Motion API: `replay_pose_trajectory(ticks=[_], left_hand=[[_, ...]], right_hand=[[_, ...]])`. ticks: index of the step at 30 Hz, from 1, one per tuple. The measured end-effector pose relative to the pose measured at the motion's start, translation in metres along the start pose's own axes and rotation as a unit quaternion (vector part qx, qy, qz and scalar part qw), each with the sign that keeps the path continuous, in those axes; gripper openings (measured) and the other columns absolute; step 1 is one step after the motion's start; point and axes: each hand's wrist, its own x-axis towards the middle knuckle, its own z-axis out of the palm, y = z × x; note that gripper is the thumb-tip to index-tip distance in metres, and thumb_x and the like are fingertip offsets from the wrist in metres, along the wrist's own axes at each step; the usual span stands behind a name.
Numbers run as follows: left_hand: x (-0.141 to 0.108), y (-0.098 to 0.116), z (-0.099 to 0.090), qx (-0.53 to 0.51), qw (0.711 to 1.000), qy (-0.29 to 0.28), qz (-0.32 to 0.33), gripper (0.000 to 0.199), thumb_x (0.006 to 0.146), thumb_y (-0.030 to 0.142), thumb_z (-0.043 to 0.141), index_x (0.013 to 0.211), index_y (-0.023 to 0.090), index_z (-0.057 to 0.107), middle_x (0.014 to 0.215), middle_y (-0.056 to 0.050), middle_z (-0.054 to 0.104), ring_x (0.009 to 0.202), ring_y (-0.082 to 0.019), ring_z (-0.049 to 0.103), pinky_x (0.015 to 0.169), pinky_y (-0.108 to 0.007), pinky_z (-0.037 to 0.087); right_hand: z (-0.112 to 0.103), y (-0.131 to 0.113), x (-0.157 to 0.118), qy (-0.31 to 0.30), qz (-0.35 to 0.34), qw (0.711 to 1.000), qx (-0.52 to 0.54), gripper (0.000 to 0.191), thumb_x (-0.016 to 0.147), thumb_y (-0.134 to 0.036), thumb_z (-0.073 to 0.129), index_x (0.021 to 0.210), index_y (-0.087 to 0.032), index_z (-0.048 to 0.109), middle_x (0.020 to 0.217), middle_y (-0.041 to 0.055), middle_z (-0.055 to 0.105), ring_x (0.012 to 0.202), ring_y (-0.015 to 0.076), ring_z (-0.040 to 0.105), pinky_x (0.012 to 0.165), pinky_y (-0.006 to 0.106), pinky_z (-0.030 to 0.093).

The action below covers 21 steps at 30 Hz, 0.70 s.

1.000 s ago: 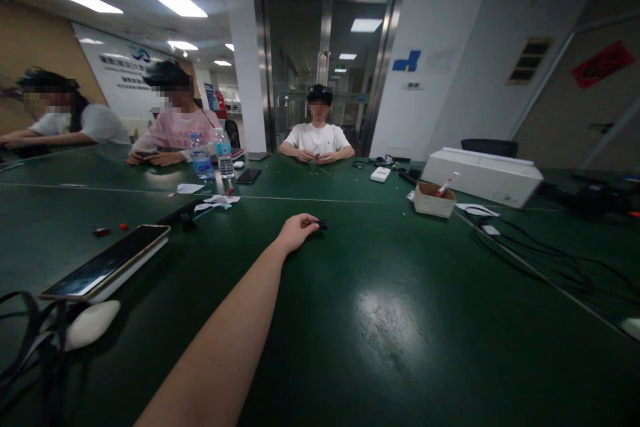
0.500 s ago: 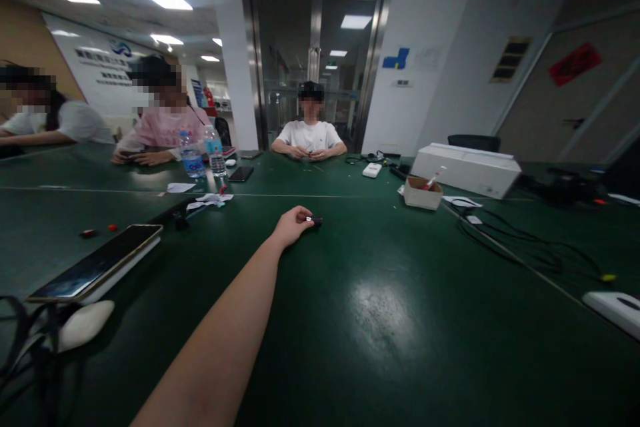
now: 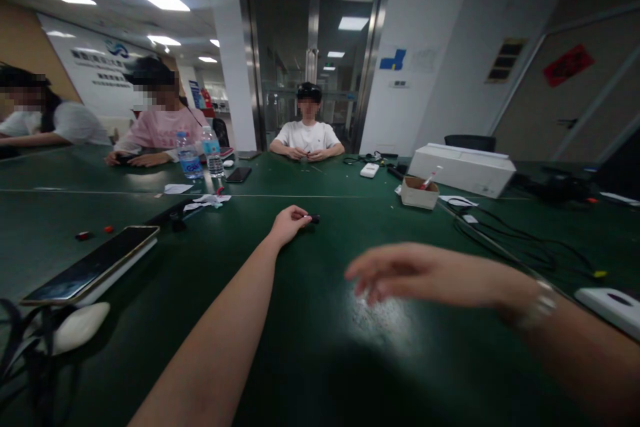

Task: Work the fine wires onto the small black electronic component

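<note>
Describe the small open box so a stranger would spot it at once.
On the green table, find the long white box on the right. The small box stands just in front of its left end. Unlike that one, it is open on top, with a red-and-white stick poking out.

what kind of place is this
Probably an office or meeting room: people sit around a big green table, a wall sign with a logo hangs at the left, and glass double doors stand at the back.
</note>
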Motion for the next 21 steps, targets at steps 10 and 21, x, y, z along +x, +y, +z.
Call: replay_pose_trajectory(ticks=[10,21], left_hand=[[-0.002,0.009,-0.003,-0.081,0.996,0.031,0.004,0.031,0.063,0.029,0.077,0.084,0.012,0.062,0.071,-0.003,0.065,0.066,-0.013,0.062,0.07,-0.031,0.051],[-0.002,0.009,-0.003,-0.157,0.987,-0.018,-0.034,0.026,0.066,0.022,0.075,0.087,0.011,0.064,0.083,-0.007,0.07,0.077,-0.015,0.066,0.085,-0.037,0.051]], right_hand=[[0.064,0.008,0.164,0.042,0.062,0.983,0.168,0.015,0.094,-0.026,0.046,0.105,-0.016,0.05,0.055,-0.0016,0.056,0.038,0.008,0.051,0.034,0.014,0.038],[0.056,0.028,0.159,0.053,-0.019,0.962,0.268,0.015,0.089,-0.017,0.054,0.104,-0.017,0.058,0.068,0.0005,0.062,0.05,0.007,0.059,0.05,0.019,0.054]])
